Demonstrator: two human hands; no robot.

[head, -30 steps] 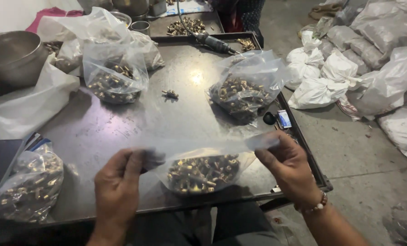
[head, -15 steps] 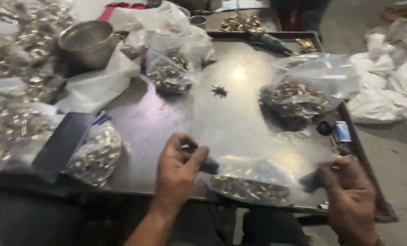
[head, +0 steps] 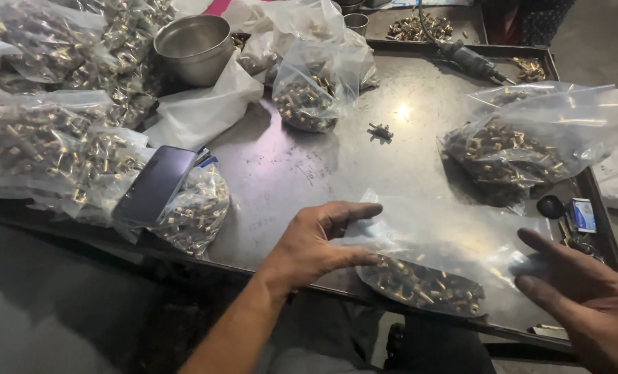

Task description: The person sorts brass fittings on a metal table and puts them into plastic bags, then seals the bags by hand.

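Note:
A clear plastic bag [head: 454,235] lies flat at the front edge of the dark metal table [head: 309,173], with small brass parts [head: 420,284] heaped in its near end. My left hand [head: 316,242] rests at the bag's left edge, its fingers stretched out and its thumb above the plastic. My right hand [head: 586,298] hovers at the bag's right edge with fingers spread and the fingertips at the plastic. Neither hand is closed on the bag.
Filled bags of brass parts are piled at the left [head: 39,138], with a dark phone [head: 155,183] lying on one. A steel bowl [head: 193,45] stands behind them. More bags sit at centre back [head: 309,97] and right [head: 523,145]. A loose part [head: 380,130] lies mid-table, a power tool [head: 468,59] behind.
Both hands pinched the bag's upper corners before; now their fingers have opened and the bag lies flat on the table. My view has swung left.

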